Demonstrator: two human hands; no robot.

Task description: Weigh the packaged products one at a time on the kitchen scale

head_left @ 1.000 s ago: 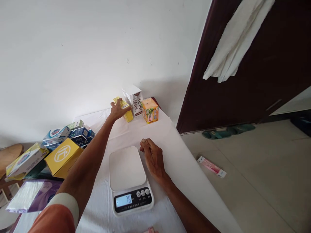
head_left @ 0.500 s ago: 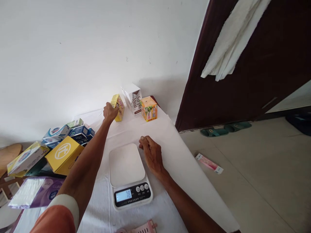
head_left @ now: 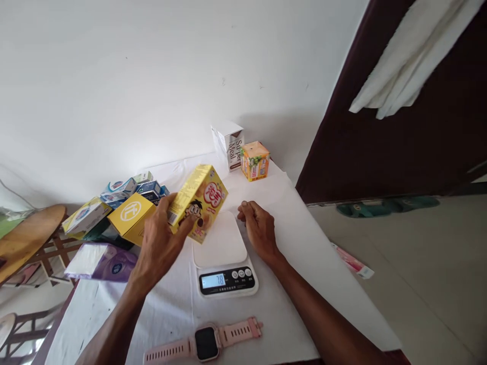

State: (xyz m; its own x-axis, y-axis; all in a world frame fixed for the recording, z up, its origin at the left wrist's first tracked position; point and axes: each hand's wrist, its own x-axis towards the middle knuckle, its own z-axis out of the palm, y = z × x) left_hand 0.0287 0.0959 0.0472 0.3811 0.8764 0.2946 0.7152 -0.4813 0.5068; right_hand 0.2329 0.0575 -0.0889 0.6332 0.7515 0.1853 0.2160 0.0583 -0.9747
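My left hand (head_left: 162, 241) grips a yellow snack box (head_left: 201, 203) with a cartoon face on its front. The box is tilted and raised in front of the white digital scale (head_left: 220, 248), hiding part of the scale's plate. The scale's display (head_left: 213, 281) reads 78. My right hand (head_left: 259, 228) rests just right of the scale with its fingers curled in; nothing shows in them. A pink smartwatch (head_left: 206, 342) lies on the white cloth nearer to me.
At left on the table are several boxes, including a yellow one (head_left: 131, 215), and a purple tissue pack (head_left: 104, 262). A white "Su-per Meal" box (head_left: 232, 147) and an orange box (head_left: 254, 161) stand near the wall. Green slippers (head_left: 388, 205) and a pink box (head_left: 352, 261) lie on the floor.
My left hand has lifted the yellow snack box from the back of the table and brought it toward me, over the scale. The view has shifted left; my right hand stays beside the scale.
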